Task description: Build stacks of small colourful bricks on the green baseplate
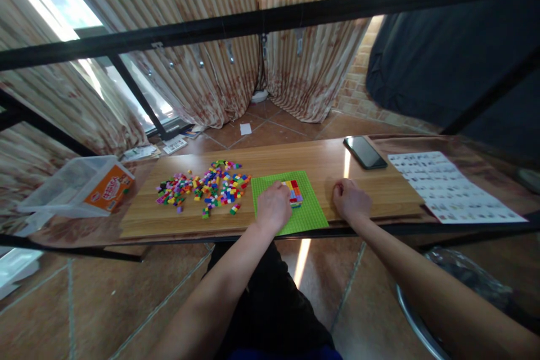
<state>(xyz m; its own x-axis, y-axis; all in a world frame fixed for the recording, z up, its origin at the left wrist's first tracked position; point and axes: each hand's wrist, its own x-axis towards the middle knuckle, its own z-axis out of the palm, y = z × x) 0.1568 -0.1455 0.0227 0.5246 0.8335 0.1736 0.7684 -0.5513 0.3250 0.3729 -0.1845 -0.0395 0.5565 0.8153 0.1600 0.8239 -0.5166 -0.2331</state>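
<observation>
A green studded baseplate lies near the front edge of the wooden board. On it sits a small block of colourful toy bricks, with red, orange, yellow and lilac pieces on view. My left hand is over the baseplate, against the left side of that block; its fingers are closed, and whatever they may hold is hidden. My right hand rests curled into a loose fist on the wood, right of the baseplate, with nothing visible in it. Left of the baseplate, many loose toy bricks are spread in a pile.
The wooden board lies on a narrow table. A phone is at its back right, beside a printed sheet. A clear plastic box with an orange label stands at the left end. A black metal bar crosses beyond the table.
</observation>
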